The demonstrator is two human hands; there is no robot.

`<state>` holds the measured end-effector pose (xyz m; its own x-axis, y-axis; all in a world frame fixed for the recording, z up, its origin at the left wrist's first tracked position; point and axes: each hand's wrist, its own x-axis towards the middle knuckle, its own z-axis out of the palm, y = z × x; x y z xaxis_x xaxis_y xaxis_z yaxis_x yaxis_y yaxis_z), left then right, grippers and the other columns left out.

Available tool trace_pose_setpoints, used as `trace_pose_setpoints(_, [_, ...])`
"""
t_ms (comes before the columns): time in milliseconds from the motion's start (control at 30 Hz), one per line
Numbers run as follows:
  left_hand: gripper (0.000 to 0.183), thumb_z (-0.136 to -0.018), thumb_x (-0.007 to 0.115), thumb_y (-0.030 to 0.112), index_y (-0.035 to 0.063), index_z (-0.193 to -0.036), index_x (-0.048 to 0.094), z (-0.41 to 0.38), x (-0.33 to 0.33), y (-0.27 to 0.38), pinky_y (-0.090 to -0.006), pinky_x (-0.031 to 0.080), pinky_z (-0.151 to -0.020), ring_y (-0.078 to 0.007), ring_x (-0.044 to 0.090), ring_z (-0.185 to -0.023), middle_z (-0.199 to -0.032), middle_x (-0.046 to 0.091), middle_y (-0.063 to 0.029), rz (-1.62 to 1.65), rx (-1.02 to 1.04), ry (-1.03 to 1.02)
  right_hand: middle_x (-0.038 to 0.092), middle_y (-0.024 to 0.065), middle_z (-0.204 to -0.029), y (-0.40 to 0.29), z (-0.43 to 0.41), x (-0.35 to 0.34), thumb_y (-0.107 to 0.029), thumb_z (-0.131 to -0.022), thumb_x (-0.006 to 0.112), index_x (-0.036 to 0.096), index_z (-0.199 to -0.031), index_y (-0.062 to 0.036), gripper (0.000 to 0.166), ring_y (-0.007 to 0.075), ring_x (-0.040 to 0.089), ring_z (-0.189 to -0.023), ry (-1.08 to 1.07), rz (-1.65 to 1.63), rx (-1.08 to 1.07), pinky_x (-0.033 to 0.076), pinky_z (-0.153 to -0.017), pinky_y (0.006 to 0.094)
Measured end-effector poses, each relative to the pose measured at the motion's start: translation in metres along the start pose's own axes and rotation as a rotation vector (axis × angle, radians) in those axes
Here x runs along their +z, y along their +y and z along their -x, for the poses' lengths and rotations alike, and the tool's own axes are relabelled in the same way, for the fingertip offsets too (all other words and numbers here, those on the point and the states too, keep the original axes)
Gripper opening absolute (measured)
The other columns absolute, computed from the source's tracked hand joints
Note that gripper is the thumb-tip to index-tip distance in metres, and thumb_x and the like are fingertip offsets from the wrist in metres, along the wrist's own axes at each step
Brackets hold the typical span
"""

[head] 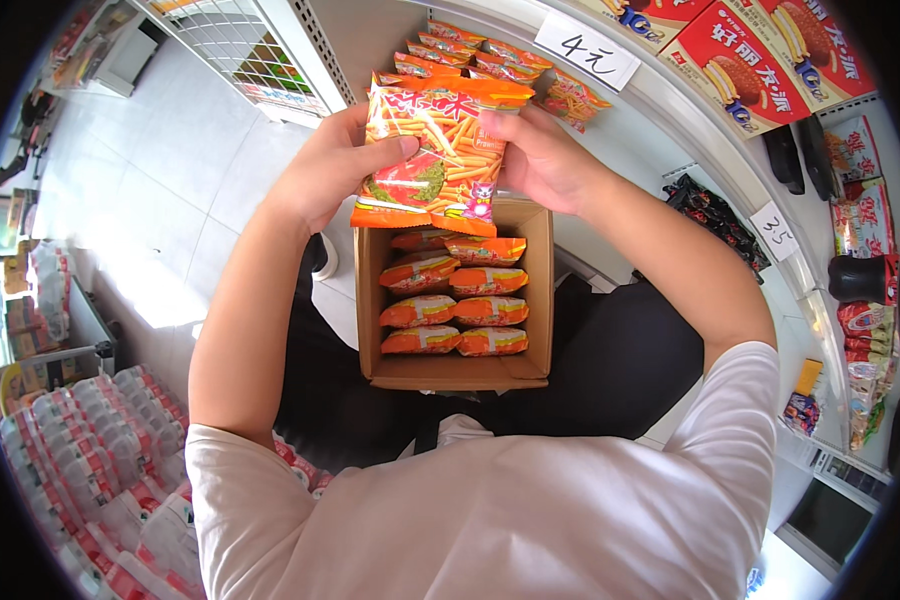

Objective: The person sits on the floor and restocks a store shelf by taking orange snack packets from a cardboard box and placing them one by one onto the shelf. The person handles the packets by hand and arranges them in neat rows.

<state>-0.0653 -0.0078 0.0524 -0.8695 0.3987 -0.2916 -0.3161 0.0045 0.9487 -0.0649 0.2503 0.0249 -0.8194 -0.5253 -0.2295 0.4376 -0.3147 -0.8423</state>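
Observation:
An orange bag of prawn-flavoured snack sticks (435, 154) is held up between both hands, its printed front facing me. My left hand (345, 161) grips its left side, thumb across the front. On the upper right side, my right hand (536, 154) pinches the bag with the thumb in front. Below the bag, an open cardboard box (455, 373) stands between my legs, with two columns of similar orange snack bags (487, 281) inside. Beyond my hands, more orange snack bags (510, 60) lie in rows on a white shelf; the held bag hides some of them.
A higher shelf on the right carries red boxes of pies (750, 67) and a handwritten price card (586, 51). Black snack packets (712, 217) lie on the lower shelf to the right. Shrink-wrapped bottles (97, 442) are stacked at lower left, and a white wire rack (247, 52) stands at upper left.

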Motion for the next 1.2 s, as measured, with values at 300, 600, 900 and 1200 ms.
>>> trace_pose_setpoints(300, [0.039,-0.085,0.083,0.016,-0.0023,-0.115,0.067,0.005,0.014,-0.004,-0.0337,0.050,-0.078,-0.0148,0.061,-0.085,-0.094,0.071,-0.0078,-0.730,0.030,-0.211,0.064,0.0119,-0.137,-0.002,0.007,-0.010,-0.017,-0.083,0.086,0.053,-0.143,0.0027,0.071,0.0167,0.061,-0.123,-0.243,0.675,0.116,0.049,-0.108,0.0334])
trace_pose_setpoints(600, [0.042,-0.082,0.085,0.020,-0.0033,-0.110,0.064,0.007,0.027,-0.003,-0.0348,0.045,-0.069,-0.0158,0.050,-0.077,-0.080,0.057,-0.0071,-0.784,0.162,-0.149,0.072,0.0144,-0.118,0.011,0.002,-0.001,-0.029,-0.071,0.097,0.066,-0.124,0.0054,0.070,0.0191,0.065,-0.108,0.022,1.188,-0.100,0.051,-0.100,0.0363])
trace_pose_setpoints(900, [0.055,-0.083,0.088,0.025,-0.0085,-0.121,0.065,0.002,-0.004,-0.001,-0.0306,0.052,-0.074,-0.0131,0.064,-0.083,-0.090,0.071,-0.0096,-0.719,0.198,-0.108,0.073,0.0141,-0.118,0.008,-0.001,-0.006,-0.029,-0.075,0.096,0.066,-0.127,0.0047,0.069,0.0200,0.068,-0.113,0.043,0.660,-0.109,0.052,-0.102,0.0369])
trace_pose_setpoints(1200, [0.042,-0.095,0.079,0.015,-0.0009,-0.130,0.064,0.002,0.031,-0.014,-0.0341,0.058,-0.094,-0.0179,0.072,-0.105,-0.120,0.074,-0.0087,0.259,-0.003,0.041,0.072,0.0081,-0.126,0.003,-0.001,0.002,-0.020,-0.089,0.086,0.065,-0.133,-0.0038,0.052,0.0194,0.068,-0.117,0.190,0.182,-0.021,0.052,-0.103,0.0381])
